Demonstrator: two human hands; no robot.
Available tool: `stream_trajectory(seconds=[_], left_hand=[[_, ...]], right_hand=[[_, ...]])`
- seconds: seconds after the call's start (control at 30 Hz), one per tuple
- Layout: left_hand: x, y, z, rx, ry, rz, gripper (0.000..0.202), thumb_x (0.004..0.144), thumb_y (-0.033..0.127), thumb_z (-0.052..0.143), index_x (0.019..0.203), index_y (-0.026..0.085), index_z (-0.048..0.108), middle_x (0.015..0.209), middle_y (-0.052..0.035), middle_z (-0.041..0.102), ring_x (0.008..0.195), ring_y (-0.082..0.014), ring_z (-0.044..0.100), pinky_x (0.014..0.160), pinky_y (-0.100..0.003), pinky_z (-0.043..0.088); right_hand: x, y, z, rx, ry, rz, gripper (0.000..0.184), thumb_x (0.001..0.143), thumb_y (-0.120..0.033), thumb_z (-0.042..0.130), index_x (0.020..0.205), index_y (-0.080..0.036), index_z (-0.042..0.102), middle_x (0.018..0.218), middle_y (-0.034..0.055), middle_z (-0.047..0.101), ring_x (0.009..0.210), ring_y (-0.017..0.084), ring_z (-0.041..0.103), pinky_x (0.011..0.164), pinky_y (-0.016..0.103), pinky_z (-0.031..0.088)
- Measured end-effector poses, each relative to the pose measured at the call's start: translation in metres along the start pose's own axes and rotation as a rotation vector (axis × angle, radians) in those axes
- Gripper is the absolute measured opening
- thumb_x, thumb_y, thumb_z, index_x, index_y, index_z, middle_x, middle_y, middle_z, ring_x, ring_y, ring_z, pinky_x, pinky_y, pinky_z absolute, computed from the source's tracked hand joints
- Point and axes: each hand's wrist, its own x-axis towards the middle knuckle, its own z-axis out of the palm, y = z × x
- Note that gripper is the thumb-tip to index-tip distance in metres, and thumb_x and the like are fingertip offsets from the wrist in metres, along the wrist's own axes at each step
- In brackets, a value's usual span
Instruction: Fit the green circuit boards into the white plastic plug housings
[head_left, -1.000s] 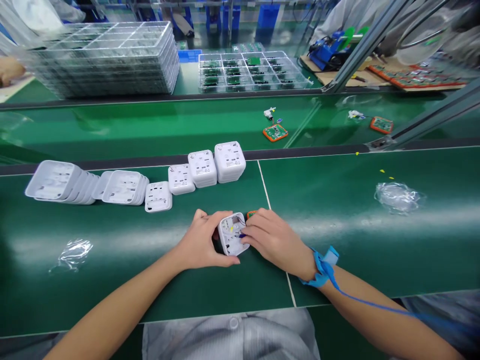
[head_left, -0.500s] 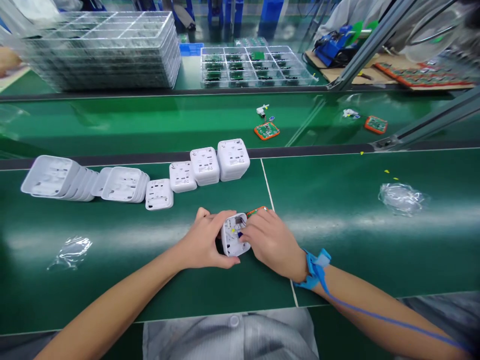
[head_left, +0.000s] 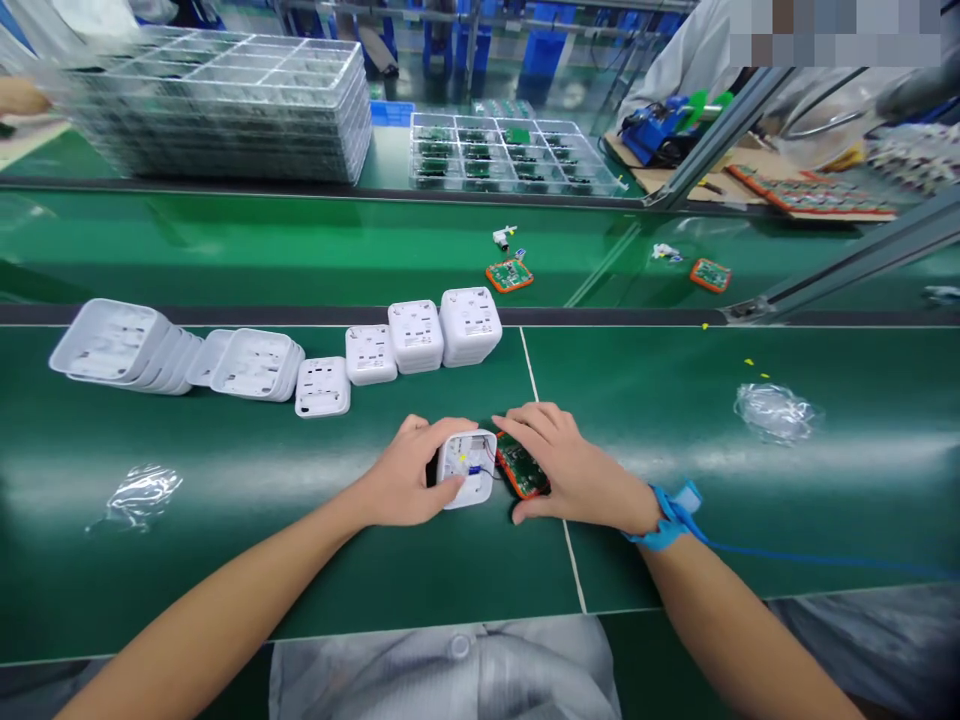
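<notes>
My left hand (head_left: 414, 474) grips a small white plastic housing (head_left: 475, 490) by its left side, thumb over the near edge, with the hollow inside facing up. A yellow spot and a small blue part with thin wires show inside it. Just to the right, my right hand (head_left: 576, 468) has its fingers and thumb around a green circuit board (head_left: 520, 464) with an orange rim, tilted beside the housing. Wires run from the housing toward the board. A blue wrist strap (head_left: 666, 520) with a cord is on my right wrist.
Stacked white housings (head_left: 471, 325) and nested white covers (head_left: 112, 340) line the bench's far side. Crumpled clear plastic (head_left: 776, 412) lies right, another piece (head_left: 142, 495) left. Orange-rimmed boards (head_left: 510, 275) lie on the green strip beyond, before clear trays (head_left: 510, 155). A co-worker's hand (head_left: 22, 97) shows far left.
My right hand has moved out of the housing and taken hold of the circuit board, which now shows tilted beside it. My left hand still holds the housing. The camera view has shifted slightly.
</notes>
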Motion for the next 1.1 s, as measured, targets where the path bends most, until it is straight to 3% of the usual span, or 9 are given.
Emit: stream_trajectory(seconds=[0.1,0.27,0.4,0.53,0.63,0.73,0.93,1.0,1.1], left_hand=[[0.002,0.001,0.002,-0.009,0.030,-0.042,0.038,0.089,0.026,0.052,0.126,0.026,0.054,0.129,-0.0011,0.065,0.100,-0.0209,0.061,0.095,-0.036,0.042],[0.004,0.001,0.010,0.030,0.055,-0.042,0.044,0.082,0.020,0.055,0.125,0.026,0.052,0.117,0.0012,0.069,0.094,-0.0206,0.061,0.093,-0.038,0.039],[0.001,0.001,0.013,0.003,0.070,-0.074,0.047,0.086,0.029,0.058,0.131,0.025,0.046,0.116,-0.0026,0.068,0.096,-0.0229,0.060,0.092,-0.040,0.040],[-0.001,0.000,0.011,-0.090,0.099,-0.124,0.073,0.086,0.047,0.064,0.144,0.020,0.029,0.116,-0.0070,0.064,0.090,-0.0221,0.057,0.092,-0.042,0.043],[0.000,0.002,0.009,-0.052,0.061,-0.112,0.058,0.087,0.047,0.063,0.135,0.021,0.043,0.095,-0.0029,0.063,0.089,-0.0232,0.056,0.086,-0.041,0.044],[-0.001,0.002,0.009,0.008,0.036,-0.097,0.046,0.087,0.041,0.064,0.127,0.022,0.051,0.090,-0.0028,0.061,0.090,-0.0243,0.055,0.085,-0.042,0.044],[-0.005,-0.008,0.010,-0.038,0.023,-0.051,0.052,0.090,0.027,0.058,0.138,0.027,0.038,0.114,-0.0065,0.060,0.096,-0.0220,0.053,0.084,-0.039,0.047],[-0.004,-0.010,0.009,-0.046,0.015,-0.050,0.053,0.089,0.025,0.059,0.138,0.030,0.038,0.114,-0.0062,0.060,0.096,-0.0223,0.053,0.082,-0.039,0.048],[-0.001,-0.009,0.007,-0.035,-0.012,-0.058,0.048,0.085,0.025,0.063,0.130,0.031,0.045,0.109,-0.0052,0.061,0.094,-0.0239,0.054,0.079,-0.039,0.048]], right_hand=[[-0.003,-0.002,0.006,-0.004,0.088,-0.026,0.097,0.076,-0.060,0.076,0.149,-0.016,0.032,0.128,0.0200,0.049,0.116,0.035,0.049,0.094,0.055,0.048],[0.012,-0.026,0.020,0.009,0.184,-0.058,0.097,0.079,-0.061,0.073,0.150,-0.011,0.029,0.127,0.0221,0.050,0.111,0.034,0.053,0.091,0.051,0.052],[0.019,-0.029,0.018,-0.024,0.246,-0.100,0.082,0.082,-0.047,0.072,0.147,-0.014,0.033,0.127,0.0193,0.057,0.105,0.033,0.058,0.087,0.049,0.054],[0.023,0.026,-0.008,-0.019,0.403,0.035,0.077,0.074,-0.049,0.076,0.137,-0.019,0.044,0.124,0.0157,0.060,0.110,0.033,0.060,0.093,0.047,0.052],[0.050,0.096,-0.033,-0.089,0.602,0.374,0.069,0.073,-0.059,0.073,0.124,-0.018,0.054,0.115,0.0154,0.063,0.104,0.033,0.062,0.093,0.048,0.050],[0.101,0.156,-0.047,-0.106,0.568,0.657,0.080,0.070,-0.063,0.072,0.127,-0.010,0.054,0.124,0.0228,0.059,0.116,0.038,0.056,0.102,0.049,0.043],[0.185,0.203,-0.040,-0.052,0.498,0.671,0.100,0.064,-0.065,0.078,0.140,-0.008,0.047,0.137,0.0251,0.054,0.125,0.041,0.049,0.103,0.050,0.040],[0.189,0.211,-0.038,-0.051,0.470,0.651,0.109,0.061,-0.070,0.079,0.145,-0.011,0.043,0.145,0.0242,0.048,0.130,0.043,0.044,0.103,0.053,0.038],[0.170,0.235,-0.051,-0.068,0.438,0.589,0.100,0.068,-0.068,0.076,0.147,-0.015,0.043,0.150,0.0187,0.046,0.135,0.036,0.042,0.108,0.047,0.035]])
